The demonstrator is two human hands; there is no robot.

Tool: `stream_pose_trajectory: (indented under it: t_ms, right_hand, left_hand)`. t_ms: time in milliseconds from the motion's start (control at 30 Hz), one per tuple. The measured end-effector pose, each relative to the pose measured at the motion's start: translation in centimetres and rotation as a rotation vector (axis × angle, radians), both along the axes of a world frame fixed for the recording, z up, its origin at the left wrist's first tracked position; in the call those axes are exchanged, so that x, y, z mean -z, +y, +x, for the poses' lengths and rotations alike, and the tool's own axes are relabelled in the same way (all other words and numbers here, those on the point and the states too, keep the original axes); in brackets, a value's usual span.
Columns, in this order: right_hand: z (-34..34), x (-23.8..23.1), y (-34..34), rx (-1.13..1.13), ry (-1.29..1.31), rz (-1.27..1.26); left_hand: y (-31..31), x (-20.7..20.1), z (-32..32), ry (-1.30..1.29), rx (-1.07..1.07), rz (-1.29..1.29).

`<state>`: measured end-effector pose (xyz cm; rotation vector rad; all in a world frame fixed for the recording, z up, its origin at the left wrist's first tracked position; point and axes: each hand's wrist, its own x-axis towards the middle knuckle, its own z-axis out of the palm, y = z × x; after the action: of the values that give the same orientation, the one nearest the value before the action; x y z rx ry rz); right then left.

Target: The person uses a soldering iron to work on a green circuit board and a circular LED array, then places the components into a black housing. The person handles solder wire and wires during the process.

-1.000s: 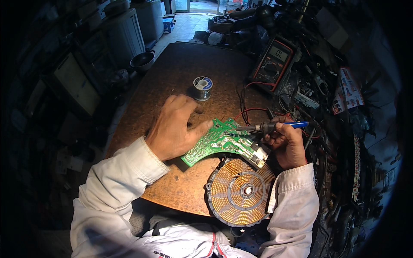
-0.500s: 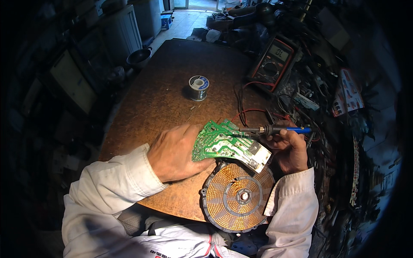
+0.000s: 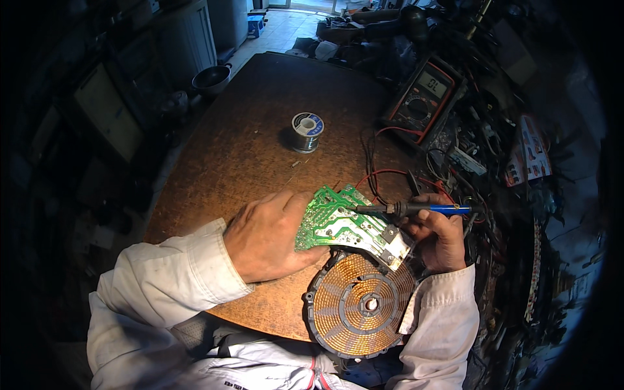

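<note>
My left hand (image 3: 272, 235) grips the left end of a green circuit board (image 3: 338, 218), its soldered side facing up and tilted. Closed around a soldering iron with a blue handle (image 3: 448, 209) is my right hand (image 3: 442, 237). The iron's dark tip points left and lies over the upper middle of the board; whether it touches cannot be made out. Below the board is a round copper-wound coil (image 3: 338, 305) on a black frame, overhanging the table's near edge. Part of the coil's top rim is hidden by the board.
On the brown wooden table (image 3: 240, 136) a solder wire spool (image 3: 307, 133) stands beyond the board, with a small component (image 3: 296, 164) close by. A multimeter (image 3: 422, 101) with red and black leads sits at the far right. Cluttered cables and parts (image 3: 468, 159) line the right side.
The soldering iron's tip has shifted left and nearer over the board, away from its upper edge. The whole view has moved slightly. Both hands keep their holds.
</note>
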<state>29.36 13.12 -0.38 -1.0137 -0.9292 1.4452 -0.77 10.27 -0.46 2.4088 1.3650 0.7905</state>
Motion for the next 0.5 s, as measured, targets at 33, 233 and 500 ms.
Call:
stream_pose_trajectory:
  t_ms: [33,233,500]
  right_hand:
    - [0.19,0.12,0.03,-0.002,-0.003,-0.002]
    - [0.17,0.22,0.09,0.000,0.008,0.002]
    - [0.07,0.29,0.07,0.010,0.014,-0.005]
  left_hand:
    - [0.00,0.00,0.01,0.003,-0.001,-0.002]
    - [0.04,0.05,-0.01,0.018,-0.005,-0.022]
    - [-0.02,-0.03,0.03,0.021,-0.008,-0.016]
